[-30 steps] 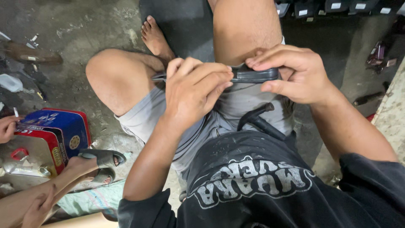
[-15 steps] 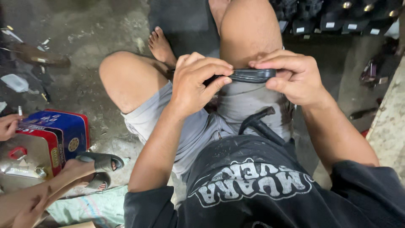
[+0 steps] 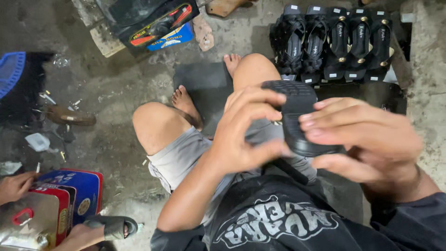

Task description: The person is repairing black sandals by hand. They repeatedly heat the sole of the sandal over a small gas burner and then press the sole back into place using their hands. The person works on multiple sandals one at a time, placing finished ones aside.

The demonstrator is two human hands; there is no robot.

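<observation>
Far left edge: a blue plastic basket [image 3: 10, 70] sits partly out of view on the grey concrete floor [image 3: 116, 93], which is littered with small scraps.
Lower left: a co-worker's hand [image 3: 15, 186] rests on a red and blue tin [image 3: 60, 200]; another hand of that co-worker [image 3: 81, 236] grips a black sandal strap [image 3: 114, 226] just beside the tin.
Upper left: a black bag with red and yellow print [image 3: 148, 18] lies at the top of the floor, well apart from the person's hands.
Centre: the person sits with bare knees bent over a dark mat [image 3: 204, 83], in grey shorts [image 3: 179, 160] and a black printed shirt [image 3: 278, 223].
Left hand [image 3: 246, 132]: raised over the lap, fingers curled and thumb pressed on the left edge of the black sandal sole, so it is closed in a hold on it.
Black sandal sole [image 3: 297, 116]: held above the thighs between the 2 hands, ribbed tread side facing the camera, tilted upright.
Right hand [image 3: 367, 139]: fingers stretched across the right side of the sole, thumb underneath, clasping it.
Upper right: a row of finished black sandals [image 3: 339, 42] stands upright against the wall, beyond the knee, near a rough concrete ledge [image 3: 427, 79].
</observation>
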